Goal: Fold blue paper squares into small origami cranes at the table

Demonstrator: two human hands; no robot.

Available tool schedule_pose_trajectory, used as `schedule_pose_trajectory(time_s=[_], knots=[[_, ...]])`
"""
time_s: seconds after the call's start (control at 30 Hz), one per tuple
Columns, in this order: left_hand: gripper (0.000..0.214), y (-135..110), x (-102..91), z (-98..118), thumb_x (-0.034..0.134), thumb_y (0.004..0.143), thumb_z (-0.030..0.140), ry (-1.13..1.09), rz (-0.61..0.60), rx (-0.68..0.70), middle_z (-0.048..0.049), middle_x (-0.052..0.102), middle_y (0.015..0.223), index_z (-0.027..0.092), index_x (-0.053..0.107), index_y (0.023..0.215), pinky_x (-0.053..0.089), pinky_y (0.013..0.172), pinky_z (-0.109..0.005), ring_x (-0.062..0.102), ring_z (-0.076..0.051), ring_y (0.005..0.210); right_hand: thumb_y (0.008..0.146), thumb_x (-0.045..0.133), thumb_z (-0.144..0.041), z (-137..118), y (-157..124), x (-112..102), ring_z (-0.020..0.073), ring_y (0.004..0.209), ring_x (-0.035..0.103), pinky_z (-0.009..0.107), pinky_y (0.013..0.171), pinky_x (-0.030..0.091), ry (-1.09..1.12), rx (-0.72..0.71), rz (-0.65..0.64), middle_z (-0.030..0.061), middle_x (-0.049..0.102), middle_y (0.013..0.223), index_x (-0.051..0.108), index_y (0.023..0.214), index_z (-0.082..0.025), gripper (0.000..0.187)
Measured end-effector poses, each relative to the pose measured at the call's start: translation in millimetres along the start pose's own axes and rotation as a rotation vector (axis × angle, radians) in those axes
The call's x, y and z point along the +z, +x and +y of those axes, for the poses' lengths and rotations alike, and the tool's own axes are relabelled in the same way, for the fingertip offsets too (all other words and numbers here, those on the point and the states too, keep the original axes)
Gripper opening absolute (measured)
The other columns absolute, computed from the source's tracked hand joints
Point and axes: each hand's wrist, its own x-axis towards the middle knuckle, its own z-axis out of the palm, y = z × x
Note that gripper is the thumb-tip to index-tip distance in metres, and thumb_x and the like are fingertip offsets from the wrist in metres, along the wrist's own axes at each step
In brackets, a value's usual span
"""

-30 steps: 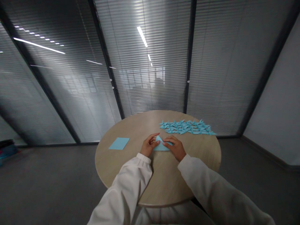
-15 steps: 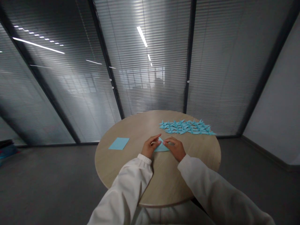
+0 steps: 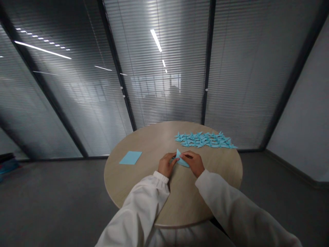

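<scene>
A folded sheet of light-blue origami paper (image 3: 182, 162) is held between my two hands near the middle of the round table, one pointed corner standing up. My left hand (image 3: 166, 164) pinches its left side between thumb and fingers. On the opposite side, my right hand (image 3: 194, 162) closes thumb and fingers on the upper right part. Fingers cover some of the folds. Beyond my right hand lie several folded blue paper cranes (image 3: 204, 140) in close rows.
Flat blue square paper (image 3: 131, 157) lies on the table's left side. The round wooden table (image 3: 185, 206) has its near edge by my lap. Glass panels with blinds (image 3: 167, 103) stand behind it, and a pale wall (image 3: 303, 113) is at right.
The paper has turned and tilted, so its corner now points upward between my fingers. My left hand has shifted slightly right and its fingers have closed in. The cranes and flat square stay put.
</scene>
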Motion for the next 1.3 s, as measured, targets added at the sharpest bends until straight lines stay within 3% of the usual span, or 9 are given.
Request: schedule_pose_trajectory(time_s=[0.23, 0.43, 0.53, 0.63, 0.77, 0.87, 1.03, 1.17, 1.3], knots=[[0.038, 1, -3.5, 4, 0.061, 0.074, 0.034, -0.071, -0.019, -0.091, -0.0031, 0.068, 0.092, 0.024, 0.061, 0.11, 0.04, 0.089, -0.032, 0.061, -0.02, 0.089, 0.065, 0.067, -0.039, 9, 2, 4, 0.0178, 0.068, 0.061, 0.03, 0.064, 0.049, 0.171, 0.183, -0.052, 0.0041, 0.066, 0.074, 0.065, 0.084, -0.017, 0.029], [0.037, 1, -6.5, 7, 0.057, 0.077, 0.036, -0.081, -0.032, -0.108, -0.0037, 0.068, 0.088, 0.021, 0.06, 0.111, 0.039, 0.09, -0.032, 0.061, -0.02, 0.088, 0.068, 0.065, -0.033, 1, -1, 2, 0.0159, 0.069, 0.061, 0.029, 0.069, 0.049, 0.3, 0.15, -0.121, -0.0002, 0.063, 0.071, 0.049, 0.119, -0.019, 0.056], [0.037, 2, -6.8, 6, 0.058, 0.077, 0.037, -0.077, -0.036, -0.112, -0.0044, 0.068, 0.087, 0.021, 0.06, 0.11, 0.039, 0.088, -0.031, 0.061, -0.019, 0.087, 0.069, 0.064, -0.033, 4, 0, 2, 0.0162, 0.073, 0.061, 0.029, 0.069, 0.048, 0.287, 0.135, -0.171, 0.0015, 0.063, 0.075, 0.058, 0.107, -0.018, 0.041], [0.039, 2, -6.1, 4, 0.057, 0.077, 0.039, -0.106, -0.017, -0.124, -0.0051, 0.066, 0.088, 0.02, 0.059, 0.111, 0.04, 0.086, -0.03, 0.06, -0.019, 0.087, 0.066, 0.066, -0.033, 8, 1, 0, 0.0167, 0.073, 0.061, 0.029, 0.069, 0.047, 0.281, 0.15, -0.122, 0.0029, 0.063, 0.076, 0.062, 0.092, -0.017, 0.031], [0.044, 4, -3.0, -1, 0.053, 0.078, 0.045, -0.258, 0.032, -0.182, -0.0077, 0.063, 0.1, 0.02, 0.054, 0.114, 0.04, 0.086, -0.03, 0.056, -0.018, 0.097, 0.066, 0.067, -0.034, 9, 2, -3, 0.0162, 0.071, 0.06, 0.029, 0.067, 0.048, 0.32, 0.171, -0.037, 0.002, 0.063, 0.076, 0.058, 0.101, -0.018, 0.04], [0.051, 5, 0.6, -6, 0.057, 0.073, 0.051, -0.407, 0.075, -0.326, -0.0087, 0.057, 0.108, 0.021, 0.05, 0.115, 0.044, 0.079, -0.029, 0.054, -0.018, 0.098, 0.066, 0.067, -0.036, 7, 3, -4, 0.0165, 0.069, 0.06, 0.029, 0.064, 0.048, 0.359, 0.191, 0.018, 0.0025, 0.063, 0.075, 0.055, 0.108, -0.019, 0.047], [0.07, 4, 4.0, -10, 0.07, 0.06, 0.05, -0.625, -0.037, -0.533, -0.0017, 0.057, 0.08, 0.021, 0.044, 0.118, 0.046, 0.064, -0.026, 0.056, -0.013, 0.07, 0.065, 0.067, -0.036, 5, 3, -4, 0.017, 0.07, 0.061, 0.03, 0.065, 0.049, 0.432, 0.217, 0.079, 0.0033, 0.063, 0.077, 0.054, 0.113, -0.02, 0.052], [0.068, 5, 1.6, -12, 0.071, 0.059, 0.05, -0.616, -0.058, -0.539, 0.0045, 0.049, 0.062, 0.019, 0.048, 0.114, 0.043, 0.054, -0.021, 0.049, -0.009, 0.057, 0.065, 0.067, -0.034, 4, 2, -4, 0.0164, 0.071, 0.06, 0.028, 0.062, 0.048, 0.462, 0.242, 0.025, 0.0023, 0.061, 0.078, 0.053, 0.115, -0.021, 0.053], [0.063, 7, -0.8, -17, 0.068, 0.063, 0.051, -0.605, -0.06, -0.502, 0.0008, 0.055, 0.068, 0.018, 0.054, 0.114, 0.04, 0.051, -0.019, 0.049, -0.009, 0.057, 0.063, 0.069, -0.032, 3, 0, -4, 0.0119, 0.06, 0.055, 0.024, 0.055, 0.045, 0.492, 0.26, -0.043, 0.0003, 0.058, 0.075, 0.057, 0.109, -0.019, 0.049]])
